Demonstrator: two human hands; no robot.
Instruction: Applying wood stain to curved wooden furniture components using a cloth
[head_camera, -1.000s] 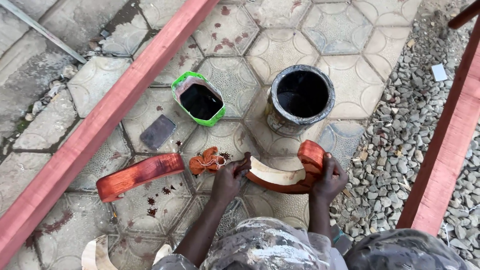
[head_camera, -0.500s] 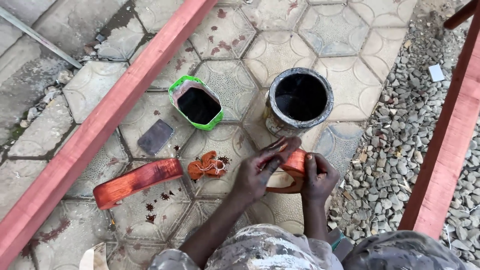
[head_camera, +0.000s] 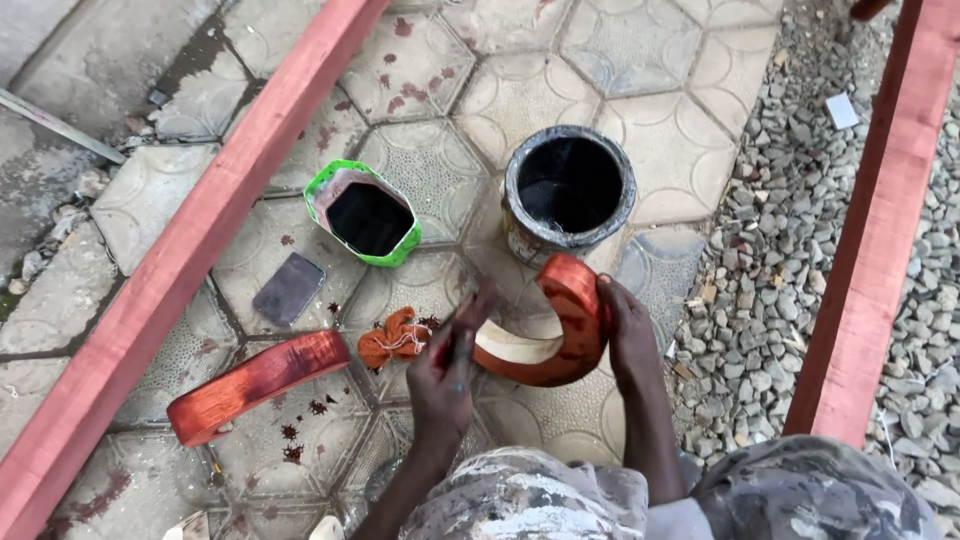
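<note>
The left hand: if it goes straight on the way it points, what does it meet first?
The left hand points up-right; it would probably first meet the curved wood, then the dark can, though depth is unclear.

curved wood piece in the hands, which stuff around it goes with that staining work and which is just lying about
In use:
- curved wood piece, right hand holding it
- left hand at its unstained inner face
- stained rag
- dark tin
- green-rimmed tub

Lying about:
- stained wood strip
- flat grey square
- long red beams
- gravel

Outdoor woodwork yard — paving tiles (head_camera: 640, 40), stained beams (head_camera: 190, 250)
</note>
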